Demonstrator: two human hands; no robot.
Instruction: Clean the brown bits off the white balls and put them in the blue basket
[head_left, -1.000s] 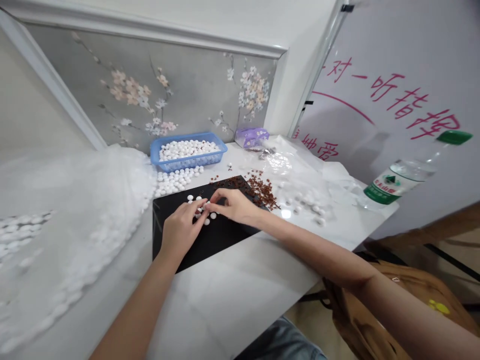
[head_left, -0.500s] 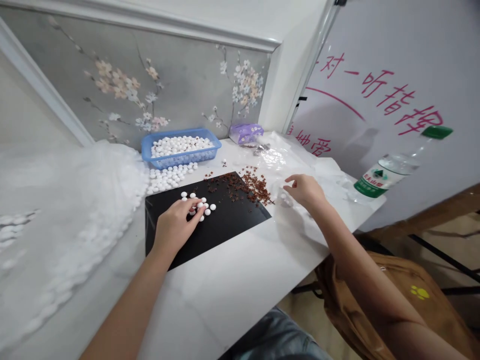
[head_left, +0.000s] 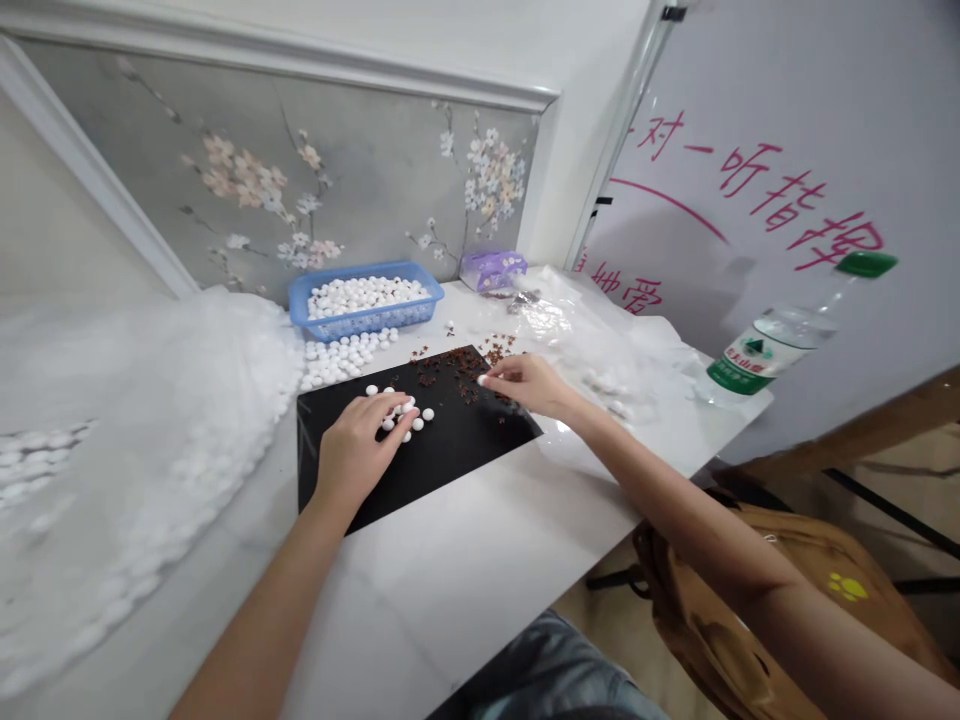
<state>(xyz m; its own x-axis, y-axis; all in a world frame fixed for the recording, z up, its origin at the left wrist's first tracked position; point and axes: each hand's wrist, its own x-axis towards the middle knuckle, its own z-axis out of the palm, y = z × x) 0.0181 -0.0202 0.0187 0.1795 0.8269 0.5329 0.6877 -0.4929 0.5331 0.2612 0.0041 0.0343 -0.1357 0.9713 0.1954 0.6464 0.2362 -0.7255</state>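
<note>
Your right hand (head_left: 534,383) has its fingers pinched on a single smooth white rounded piece (head_left: 482,381), held at the fingertips over the small reddish-brown star-shaped pieces (head_left: 466,388) scattered on and beside the flat black rectangular mat (head_left: 450,462). Your left hand (head_left: 355,444) rests at the small cluster of white rounded pieces (head_left: 418,424) on that mat, fingers curled and slightly parted; you cannot tell whether they grip one. Behind the mat, the blue plastic tub (head_left: 375,325) stands on the white marbled tabletop (head_left: 465,545), filled with more white pieces.
</note>
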